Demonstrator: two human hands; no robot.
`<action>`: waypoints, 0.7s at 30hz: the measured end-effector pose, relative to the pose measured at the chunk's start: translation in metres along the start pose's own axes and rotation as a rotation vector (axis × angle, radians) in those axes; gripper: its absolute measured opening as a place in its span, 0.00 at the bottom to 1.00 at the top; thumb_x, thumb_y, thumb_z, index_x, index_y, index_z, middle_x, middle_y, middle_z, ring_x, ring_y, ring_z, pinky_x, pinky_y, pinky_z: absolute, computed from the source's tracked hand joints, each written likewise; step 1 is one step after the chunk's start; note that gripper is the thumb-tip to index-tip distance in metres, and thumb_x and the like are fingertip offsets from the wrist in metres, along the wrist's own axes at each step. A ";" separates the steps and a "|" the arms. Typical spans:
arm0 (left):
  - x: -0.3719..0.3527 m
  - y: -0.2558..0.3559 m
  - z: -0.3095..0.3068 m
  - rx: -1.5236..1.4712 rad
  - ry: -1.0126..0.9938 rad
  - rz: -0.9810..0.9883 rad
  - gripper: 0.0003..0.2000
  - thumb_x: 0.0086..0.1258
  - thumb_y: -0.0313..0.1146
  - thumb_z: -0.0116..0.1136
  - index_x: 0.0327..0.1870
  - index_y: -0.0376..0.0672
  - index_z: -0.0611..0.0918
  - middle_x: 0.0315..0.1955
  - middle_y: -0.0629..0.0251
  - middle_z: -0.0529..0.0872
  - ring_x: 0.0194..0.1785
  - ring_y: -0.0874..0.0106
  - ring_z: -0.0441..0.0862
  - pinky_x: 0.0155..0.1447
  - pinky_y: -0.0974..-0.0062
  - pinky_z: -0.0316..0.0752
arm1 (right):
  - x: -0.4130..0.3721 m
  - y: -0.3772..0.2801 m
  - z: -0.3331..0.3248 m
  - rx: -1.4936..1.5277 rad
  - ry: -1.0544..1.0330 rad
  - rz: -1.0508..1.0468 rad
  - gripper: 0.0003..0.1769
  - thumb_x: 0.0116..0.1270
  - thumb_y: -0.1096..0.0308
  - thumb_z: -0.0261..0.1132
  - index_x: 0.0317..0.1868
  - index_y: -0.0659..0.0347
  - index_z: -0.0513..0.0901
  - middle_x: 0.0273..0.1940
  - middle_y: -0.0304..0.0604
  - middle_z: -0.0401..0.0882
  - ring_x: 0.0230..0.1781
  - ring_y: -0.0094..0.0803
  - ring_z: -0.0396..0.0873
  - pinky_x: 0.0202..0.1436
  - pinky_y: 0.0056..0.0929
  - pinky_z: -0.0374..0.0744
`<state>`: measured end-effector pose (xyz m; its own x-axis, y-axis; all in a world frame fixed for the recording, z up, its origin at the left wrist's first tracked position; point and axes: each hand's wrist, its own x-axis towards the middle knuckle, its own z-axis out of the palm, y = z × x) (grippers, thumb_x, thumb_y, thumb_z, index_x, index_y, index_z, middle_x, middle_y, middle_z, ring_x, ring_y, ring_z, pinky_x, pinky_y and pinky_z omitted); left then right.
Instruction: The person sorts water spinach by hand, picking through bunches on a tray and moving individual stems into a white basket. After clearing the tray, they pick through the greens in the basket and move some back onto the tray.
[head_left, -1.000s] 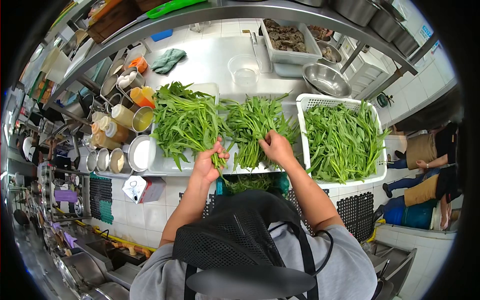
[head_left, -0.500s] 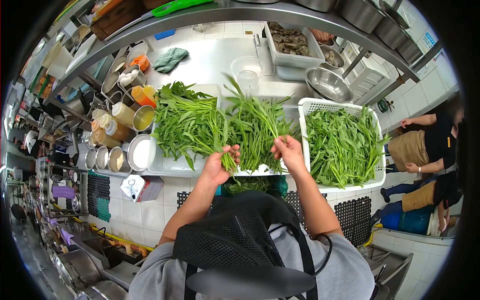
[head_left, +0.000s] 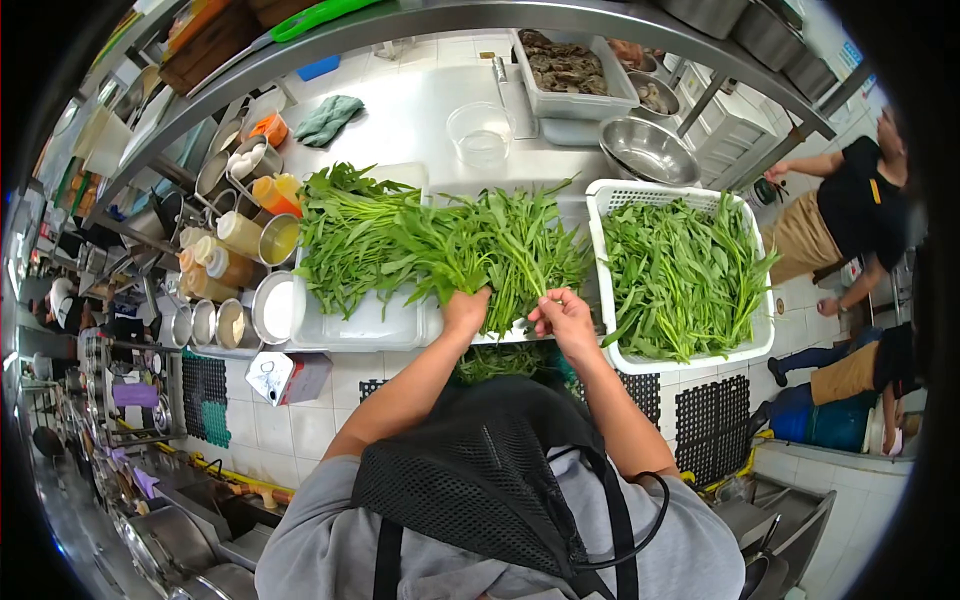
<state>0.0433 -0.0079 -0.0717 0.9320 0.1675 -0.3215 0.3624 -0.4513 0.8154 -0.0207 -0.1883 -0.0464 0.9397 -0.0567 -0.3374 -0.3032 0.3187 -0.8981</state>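
My left hand [head_left: 467, 312] is closed around the stems of a bunch of water spinach [head_left: 455, 250], whose long narrow leaves fan out away from me. Close by on the right, my right hand [head_left: 563, 320] pinches the lower stems of another few stalks of water spinach [head_left: 540, 262]. Both hands are over the front edge of the middle tray, where more greens lie. To the left, a pile of water spinach [head_left: 345, 235] rests on a translucent plastic tub [head_left: 385, 325]. At right, a white perforated basket [head_left: 765, 335] is full of loose leafy greens [head_left: 685, 275].
Sauce bottles [head_left: 238, 235], a bowl of white powder [head_left: 275, 308] and metal containers line the left side. Behind the trays are a clear bowl [head_left: 480, 135], a green cloth [head_left: 328, 120], a steel bowl [head_left: 650, 152] and an oyster-like heap in a tub [head_left: 562, 65]. Two people stand at right.
My left hand has moved right with its bunch, off the left pile. My right hand has shifted slightly left and down, still pinching stems. A co-worker at right has moved.
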 end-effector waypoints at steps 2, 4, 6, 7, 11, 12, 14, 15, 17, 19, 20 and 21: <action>0.006 -0.003 0.001 -0.034 0.025 0.049 0.20 0.56 0.34 0.66 0.48 0.32 0.81 0.41 0.53 0.87 0.43 0.57 0.84 0.51 0.65 0.76 | -0.003 0.004 -0.004 -0.009 0.012 0.048 0.06 0.73 0.68 0.57 0.43 0.62 0.73 0.30 0.41 0.83 0.20 0.21 0.75 0.26 0.21 0.77; 0.003 0.014 -0.012 -0.289 -0.010 0.025 0.19 0.54 0.31 0.67 0.45 0.31 0.81 0.39 0.55 0.87 0.40 0.62 0.84 0.47 0.66 0.77 | -0.004 0.006 -0.010 0.005 0.028 0.036 0.06 0.73 0.68 0.57 0.43 0.62 0.73 0.30 0.42 0.83 0.21 0.21 0.75 0.26 0.21 0.77; -0.006 0.041 -0.035 -0.336 -0.053 0.035 0.14 0.56 0.26 0.65 0.43 0.31 0.81 0.37 0.56 0.87 0.36 0.67 0.83 0.42 0.68 0.78 | -0.005 0.007 -0.012 0.044 0.068 0.057 0.06 0.73 0.67 0.57 0.43 0.61 0.73 0.30 0.43 0.83 0.21 0.22 0.76 0.26 0.22 0.77; -0.005 0.049 -0.045 -0.566 -0.159 0.107 0.13 0.57 0.25 0.63 0.43 0.32 0.81 0.36 0.56 0.87 0.35 0.68 0.83 0.40 0.68 0.77 | -0.006 0.008 -0.014 0.048 0.072 0.059 0.06 0.73 0.67 0.57 0.43 0.61 0.73 0.30 0.43 0.83 0.21 0.22 0.76 0.26 0.22 0.77; -0.018 0.083 -0.077 -0.766 -0.167 0.271 0.09 0.59 0.20 0.60 0.41 0.32 0.81 0.34 0.58 0.86 0.32 0.70 0.82 0.36 0.72 0.77 | -0.004 0.016 -0.015 0.078 0.102 0.081 0.05 0.72 0.69 0.56 0.42 0.61 0.72 0.32 0.45 0.83 0.21 0.24 0.77 0.27 0.23 0.78; -0.016 0.080 -0.080 -0.765 -0.161 0.269 0.09 0.59 0.20 0.60 0.41 0.32 0.81 0.34 0.58 0.86 0.32 0.70 0.82 0.36 0.72 0.77 | -0.004 0.018 -0.014 0.085 0.106 0.095 0.04 0.72 0.70 0.56 0.41 0.61 0.72 0.33 0.45 0.83 0.22 0.25 0.77 0.26 0.23 0.78; -0.009 0.072 -0.082 -0.859 -0.216 0.193 0.10 0.60 0.21 0.62 0.42 0.32 0.81 0.35 0.57 0.86 0.32 0.70 0.82 0.35 0.73 0.77 | -0.003 0.022 -0.015 0.148 0.068 0.138 0.04 0.71 0.71 0.56 0.42 0.61 0.72 0.34 0.45 0.83 0.23 0.26 0.78 0.27 0.24 0.79; -0.006 0.065 -0.078 -0.968 -0.233 0.111 0.09 0.60 0.22 0.62 0.42 0.33 0.81 0.36 0.56 0.86 0.32 0.70 0.82 0.36 0.73 0.77 | -0.001 0.022 -0.015 0.213 0.038 0.177 0.04 0.70 0.72 0.56 0.43 0.62 0.73 0.35 0.46 0.83 0.24 0.27 0.79 0.28 0.25 0.79; -0.007 0.046 -0.065 -1.016 -0.261 0.032 0.09 0.60 0.22 0.62 0.41 0.33 0.81 0.35 0.57 0.86 0.32 0.69 0.81 0.36 0.73 0.77 | -0.004 0.013 -0.014 0.337 -0.085 0.201 0.05 0.70 0.73 0.57 0.45 0.62 0.73 0.35 0.46 0.83 0.25 0.28 0.79 0.29 0.26 0.80; -0.012 0.028 -0.046 -1.082 -0.274 -0.102 0.08 0.61 0.21 0.62 0.41 0.34 0.81 0.32 0.59 0.85 0.32 0.70 0.81 0.36 0.73 0.77 | -0.009 0.001 -0.010 0.460 -0.208 0.223 0.07 0.70 0.74 0.57 0.47 0.62 0.74 0.36 0.47 0.83 0.26 0.29 0.80 0.31 0.28 0.81; -0.014 0.021 -0.039 -1.081 -0.275 -0.102 0.08 0.61 0.21 0.62 0.41 0.34 0.81 0.32 0.59 0.85 0.32 0.70 0.81 0.36 0.73 0.77 | -0.012 -0.004 -0.007 0.487 -0.247 0.209 0.09 0.69 0.74 0.57 0.49 0.62 0.74 0.37 0.47 0.83 0.27 0.29 0.80 0.32 0.28 0.81; -0.017 0.018 -0.034 -1.073 -0.283 -0.118 0.08 0.61 0.20 0.61 0.41 0.34 0.81 0.32 0.60 0.84 0.32 0.70 0.81 0.36 0.73 0.77 | -0.014 -0.008 -0.004 0.513 -0.285 0.195 0.12 0.69 0.74 0.58 0.52 0.62 0.75 0.37 0.47 0.83 0.27 0.29 0.79 0.33 0.28 0.81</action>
<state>0.0343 0.0107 -0.0350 0.9051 -0.1079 -0.4113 0.3957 0.5678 0.7218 -0.0324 -0.1939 -0.0358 0.9013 0.2808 -0.3298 -0.4255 0.7162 -0.5532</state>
